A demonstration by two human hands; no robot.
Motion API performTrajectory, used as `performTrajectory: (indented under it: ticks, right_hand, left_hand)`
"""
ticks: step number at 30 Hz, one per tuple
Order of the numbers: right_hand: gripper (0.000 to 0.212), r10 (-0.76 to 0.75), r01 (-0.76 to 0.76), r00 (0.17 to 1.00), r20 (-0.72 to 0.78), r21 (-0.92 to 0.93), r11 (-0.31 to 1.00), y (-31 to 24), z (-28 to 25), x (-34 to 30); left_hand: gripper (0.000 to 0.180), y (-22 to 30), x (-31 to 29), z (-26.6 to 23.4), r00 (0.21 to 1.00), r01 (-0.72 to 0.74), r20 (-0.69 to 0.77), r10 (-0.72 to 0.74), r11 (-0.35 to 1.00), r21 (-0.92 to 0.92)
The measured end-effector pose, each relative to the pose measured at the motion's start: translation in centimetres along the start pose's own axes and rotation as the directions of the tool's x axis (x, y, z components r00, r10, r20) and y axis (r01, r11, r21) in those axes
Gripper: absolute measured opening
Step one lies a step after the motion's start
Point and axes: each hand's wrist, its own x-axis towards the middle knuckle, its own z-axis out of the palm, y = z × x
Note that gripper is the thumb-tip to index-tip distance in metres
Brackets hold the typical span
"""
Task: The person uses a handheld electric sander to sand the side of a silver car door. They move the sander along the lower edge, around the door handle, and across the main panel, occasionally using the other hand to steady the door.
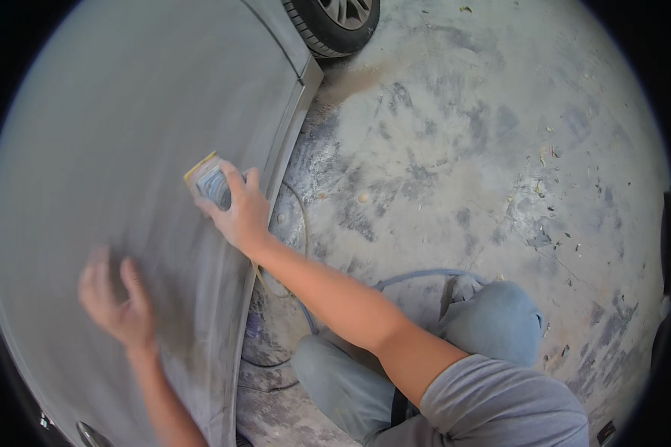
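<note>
The right hand (238, 208) grips a layered, yellow-edged rectangular block (207, 176) against a dull grey car panel (149, 104).
Taking the block as the clock's centre, the pale concrete floor (455, 149), mottled with dust and dark scuffs, spreads out at three, and a black rubber tyre (322, 33) with a spoked metal rim stands at one. A slim blue hose (429, 273) curves at four. The panel is broad and matt, streaked with darker smudges. The right arm reaches in from past four, fingers clamped round the block. At seven, the blurred left hand (119, 309) holds nothing, thumb apart from its fingers; I can't tell whether it touches the panel.
</note>
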Motion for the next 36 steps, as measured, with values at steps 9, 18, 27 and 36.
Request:
performTrajectory:
  ticks: [9, 18, 27, 36]
  right_hand:
    - [0.074, 0.251, -0.243, 0.949, -0.192, 0.064, 0.968, 3.5, -3.2, 17.6]
    - [0.066, 0.354, -0.341, 0.932, -0.078, 0.139, 0.93, 5.2, -3.9, 13.7]
    - [0.076, 0.333, -0.329, 0.931, -0.149, 0.056, 0.943, 12.9, -6.6, 22.8]
    - [0.063, 0.473, -0.453, 0.816, -0.331, 0.141, 0.88, 19.5, -12.1, 26.8]
  left_hand:
    - [0.077, -11.0, 11.0, -1.2, 0.979, -0.147, -0.024, 0.203, 0.782, 0.606]
    - [0.078, -10.6, 10.3, -1.6, 0.988, -0.131, 0.02, 0.154, 0.758, 0.639]
    - [0.078, -9.6, 10.2, -1.8, 0.993, -0.103, 0.012, 0.121, 0.785, 0.611]
    - [0.074, -11.0, 10.5, -1.3, 0.987, -0.099, -0.037, 0.153, 0.785, 0.612]
